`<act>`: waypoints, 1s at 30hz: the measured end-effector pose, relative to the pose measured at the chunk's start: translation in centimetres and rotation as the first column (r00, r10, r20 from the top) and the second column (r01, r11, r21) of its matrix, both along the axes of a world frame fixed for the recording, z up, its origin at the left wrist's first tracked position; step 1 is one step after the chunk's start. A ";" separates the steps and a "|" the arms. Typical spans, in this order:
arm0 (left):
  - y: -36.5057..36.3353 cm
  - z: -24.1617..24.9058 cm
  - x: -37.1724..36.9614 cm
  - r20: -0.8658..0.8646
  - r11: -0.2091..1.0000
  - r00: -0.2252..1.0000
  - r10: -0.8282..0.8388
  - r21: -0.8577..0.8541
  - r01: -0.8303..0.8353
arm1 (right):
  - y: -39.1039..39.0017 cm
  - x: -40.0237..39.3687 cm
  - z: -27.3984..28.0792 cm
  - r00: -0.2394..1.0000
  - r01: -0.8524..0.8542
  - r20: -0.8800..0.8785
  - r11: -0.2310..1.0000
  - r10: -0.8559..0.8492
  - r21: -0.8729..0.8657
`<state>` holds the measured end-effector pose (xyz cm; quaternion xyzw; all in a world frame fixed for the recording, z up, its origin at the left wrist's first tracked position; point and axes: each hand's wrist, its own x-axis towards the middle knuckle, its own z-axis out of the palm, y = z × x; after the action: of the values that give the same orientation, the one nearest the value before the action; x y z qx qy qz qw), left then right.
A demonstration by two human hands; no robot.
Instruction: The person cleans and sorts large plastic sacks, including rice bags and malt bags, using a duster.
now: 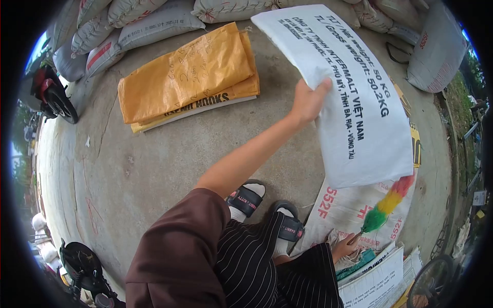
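Note:
My left hand [310, 100] is closed on the left edge of a white woven sack [354, 102] printed with black lettering, its thumb lying over the face. The sack hangs flat in front of me, over part of the printed sacks beneath. Lower right, my right hand [345, 248] grips the handle of a duster [386, 206] with green, yellow and red bristles. Its tip reaches the white sack's lower edge. Under the duster lies a white sack with red "552F" print [328, 218].
Folded orange-yellow sacks [190, 74] lie stacked on the concrete floor [154, 164]. Filled sacks [159, 28] are piled along the back, and another filled sack [436, 51] stands far right. A motorbike [56, 97] is at the left. More flat sacks [377, 282] lie lower right.

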<state>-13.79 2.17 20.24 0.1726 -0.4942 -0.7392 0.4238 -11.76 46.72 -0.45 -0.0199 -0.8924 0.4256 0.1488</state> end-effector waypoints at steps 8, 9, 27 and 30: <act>-15.2 3.5 15.3 -0.290 0.791 0.750 0.594 0.042 -0.610 | -1.8 1.4 0.7 0.940 -0.059 0.340 0.996 0.035 0.060; -17.1 2.2 17.0 -0.282 0.729 0.685 0.672 0.090 -0.679 | -2.2 1.5 0.5 0.949 -0.106 0.304 0.993 0.086 0.052; -25.9 -19.4 29.6 0.677 0.689 0.734 0.050 0.509 -0.516 | -1.6 -1.9 6.8 0.947 -0.163 0.310 0.962 0.090 0.219; -18.5 -17.5 26.7 0.760 0.850 0.646 -0.072 0.386 -0.359 | -0.5 -5.7 8.7 0.986 -0.058 0.168 0.975 0.022 0.213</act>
<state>12.90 -16.38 2.78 0.6062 -0.3968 -0.6652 0.1806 -17.42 46.22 8.25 -0.0207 -0.9429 0.3255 0.0674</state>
